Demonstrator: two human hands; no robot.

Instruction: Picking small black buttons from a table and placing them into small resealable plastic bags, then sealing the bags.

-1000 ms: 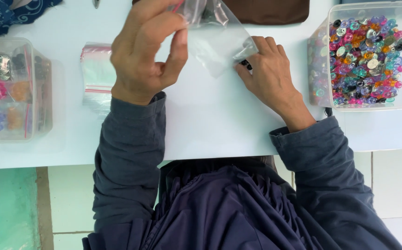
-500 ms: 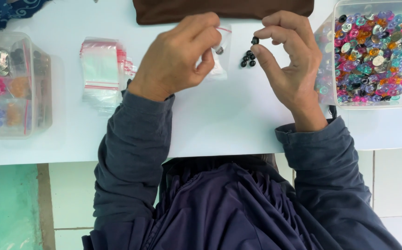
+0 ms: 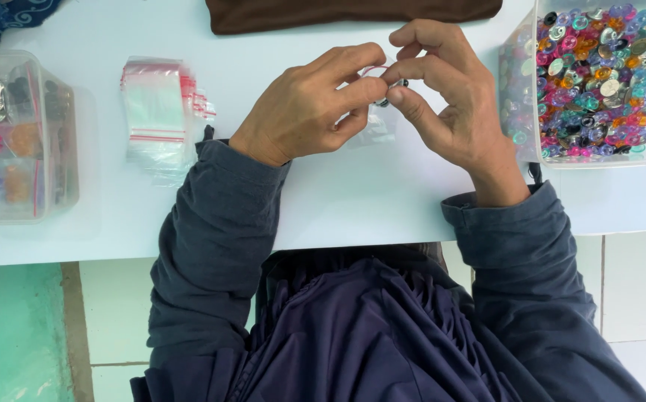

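Observation:
My left hand [image 3: 304, 108] pinches the top of a small clear zip bag [image 3: 380, 123] with a red strip, held just above the white table [image 3: 338, 201]. My right hand [image 3: 449, 97] meets it fingertip to fingertip, pinching small dark beads [image 3: 396, 86] at the bag's mouth. Most of the bag is hidden behind my fingers. Both hands are over the middle of the table, between the bag pile and the bead tub.
A pile of clear zip bags [image 3: 160, 112] lies to the left. A clear box [image 3: 17, 134] with sorted bagged items stands at the far left. A clear tub of colourful beads [image 3: 598, 74] sits at right. Brown cloth [image 3: 338, 13] lies at the back.
My hands have come together at the centre. The right hand, which held the dark beads apart from the bag, now presses them to the bag's mouth held by the left.

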